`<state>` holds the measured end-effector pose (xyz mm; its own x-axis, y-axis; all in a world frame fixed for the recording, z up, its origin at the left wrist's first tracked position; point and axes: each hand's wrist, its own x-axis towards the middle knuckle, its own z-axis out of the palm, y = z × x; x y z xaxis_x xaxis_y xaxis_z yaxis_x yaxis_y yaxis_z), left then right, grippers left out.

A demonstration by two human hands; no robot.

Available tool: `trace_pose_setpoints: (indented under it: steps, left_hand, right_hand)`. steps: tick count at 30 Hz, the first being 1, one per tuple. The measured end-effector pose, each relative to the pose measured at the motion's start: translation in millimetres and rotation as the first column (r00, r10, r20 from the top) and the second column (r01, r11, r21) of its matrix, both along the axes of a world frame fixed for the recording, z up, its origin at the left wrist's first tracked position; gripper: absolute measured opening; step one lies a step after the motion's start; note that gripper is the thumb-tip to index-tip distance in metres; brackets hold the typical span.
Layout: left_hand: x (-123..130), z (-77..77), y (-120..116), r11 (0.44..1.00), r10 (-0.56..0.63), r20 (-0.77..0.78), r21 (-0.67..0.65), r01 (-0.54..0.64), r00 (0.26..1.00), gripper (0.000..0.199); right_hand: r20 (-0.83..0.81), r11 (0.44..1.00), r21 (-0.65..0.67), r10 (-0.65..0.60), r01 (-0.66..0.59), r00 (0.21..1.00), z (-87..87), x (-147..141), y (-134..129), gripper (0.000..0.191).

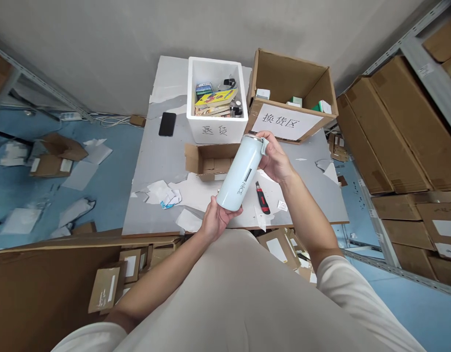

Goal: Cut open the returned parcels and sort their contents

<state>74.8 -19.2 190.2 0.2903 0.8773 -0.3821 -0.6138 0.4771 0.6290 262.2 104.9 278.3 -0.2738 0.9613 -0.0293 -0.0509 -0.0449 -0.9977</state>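
Note:
A pale blue bottle point(240, 171) with dark lettering is held tilted above the table, its lid end up and to the right. My left hand point(218, 220) supports its base from below. Around the top, by the lid and its loop, are the fingers of my right hand point(275, 159). Behind the bottle an opened small cardboard box point(205, 166) lies on the table, partly hidden by it. A red and black utility knife point(262, 198) rests to the right of the bottle, near the table's front edge.
At the back of the table point(148, 161) stand a white foam box point(216, 129) with books and a cardboard box point(289, 122) with small cartons. A black phone point(167, 124) and torn paper point(163, 193) lie left. Stacked cartons point(397, 132) fill the right shelf.

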Motion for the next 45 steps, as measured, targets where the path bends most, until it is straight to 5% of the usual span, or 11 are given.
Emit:
trace_pose_setpoints:
  steps: [9, 13, 15, 17, 21, 24, 28, 31, 36, 41, 45]
  left_hand:
    - [-6, 5.4, 2, 0.998, -0.060, -0.028, -0.015, 0.060, 0.998, 0.076]
    - [-35, -8.3, 16, 0.989, -0.067, -0.214, 0.112, 0.093, 0.974, 0.076]
    - [-57, -24.4, 19, 0.964, 0.019, -0.430, 0.246, 0.097, 0.902, 0.074]
    - [-75, -44.6, 15, 0.926, 0.076, -0.663, 0.325, 0.195, 0.744, 0.083]
    - [-80, -84.2, 2, 0.848, -0.047, -0.901, 0.192, 0.493, 0.431, 0.132]
    - [-62, -104.2, 4, 0.796, -0.055, -0.924, 0.188, 0.576, 0.377, 0.136]
    - [-43, -118.8, 13, 0.759, 0.036, -0.901, 0.307, 0.574, 0.433, 0.109]
    - [-40, -125.7, 16, 0.764, 0.087, -0.898, 0.338, 0.549, 0.432, 0.086]
    - [-41, -131.1, 15, 0.791, 0.106, -0.873, 0.364, 0.492, 0.475, 0.077]
    - [-40, -128.0, 16, 0.786, 0.120, -0.828, 0.417, 0.457, 0.548, 0.069]
    - [-41, -127.6, 13, 0.758, 0.100, -0.840, 0.411, 0.506, 0.533, 0.066]
  right_hand:
    - [0.048, 1.000, 0.007, 0.004, -0.005, 0.999, 3.3, 1, 4, 0.051]
    - [0.097, 0.992, 0.088, -0.102, 0.093, 0.990, 5.9, 8, -7, 0.054]
    - [0.127, 0.974, 0.158, -0.182, 0.161, 0.975, 2.0, 15, -17, 0.053]
    - [0.147, 0.946, 0.249, -0.250, 0.209, 0.957, -7.7, 22, -30, 0.049]
    - [0.177, 0.889, 0.398, -0.315, 0.225, 0.932, -40.1, 29, -56, 0.042]
    - [0.235, 0.886, 0.412, -0.328, 0.212, 0.915, -63.7, 22, -74, 0.041]
    - [0.386, 0.886, 0.431, -0.350, 0.168, 0.854, -82.9, 0, -96, 0.044]
    - [0.504, 0.860, 0.498, -0.392, 0.111, 0.770, -89.8, -20, -109, 0.045]
    - [0.689, 0.853, 0.522, -0.418, -0.006, 0.592, -96.9, -49, -120, 0.044]
    - [0.932, 0.925, 0.299, -0.231, -0.234, 0.280, -115.6, -67, -122, 0.037]
    - [0.993, 0.972, 0.120, -0.117, -0.200, 0.027, -129.6, -79, -118, 0.035]
